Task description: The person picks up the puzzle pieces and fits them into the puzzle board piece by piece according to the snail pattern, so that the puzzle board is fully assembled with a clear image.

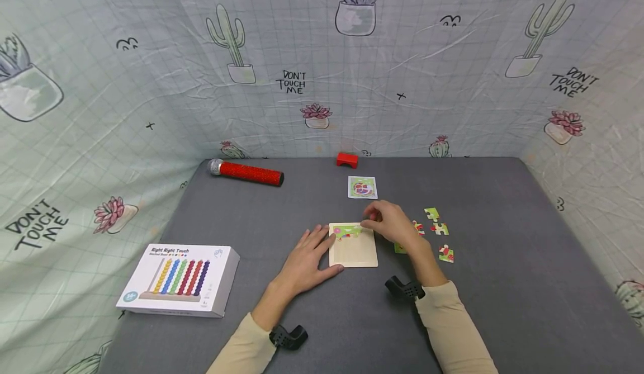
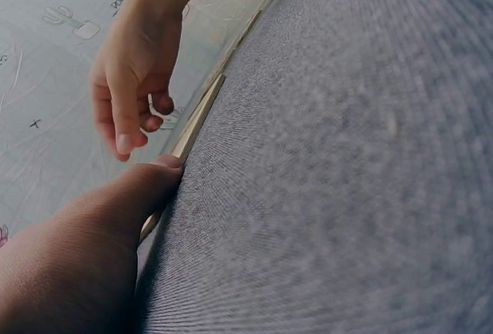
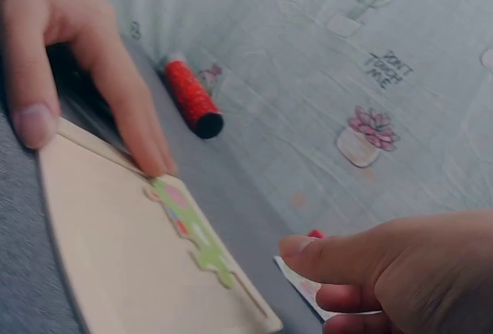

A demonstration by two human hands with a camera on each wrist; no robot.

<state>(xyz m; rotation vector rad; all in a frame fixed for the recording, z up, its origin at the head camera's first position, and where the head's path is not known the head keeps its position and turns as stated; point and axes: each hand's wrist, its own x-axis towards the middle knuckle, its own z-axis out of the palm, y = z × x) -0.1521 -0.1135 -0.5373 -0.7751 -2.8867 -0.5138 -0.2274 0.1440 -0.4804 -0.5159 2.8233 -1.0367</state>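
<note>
The left hand [image 1: 304,262] lies on the counter [image 1: 503,307] with fingers spread, thumb and fingertips touching the left edge of the wooden puzzle tray [image 1: 354,254]. Green puzzle pieces [image 1: 347,231] sit along the tray's top. The right hand [image 1: 394,226] hovers near its upper right corner, fingers loosely bent, with no piece visible in them. Loose jigsaw pieces [image 1: 440,228] lie to the right.

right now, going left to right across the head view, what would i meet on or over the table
White box with a bead-toy picture, glittery red silver-tipped cylinder, left hand, square pale wooden board, right hand, rightmost green-and-red jigsaw piece.
</note>
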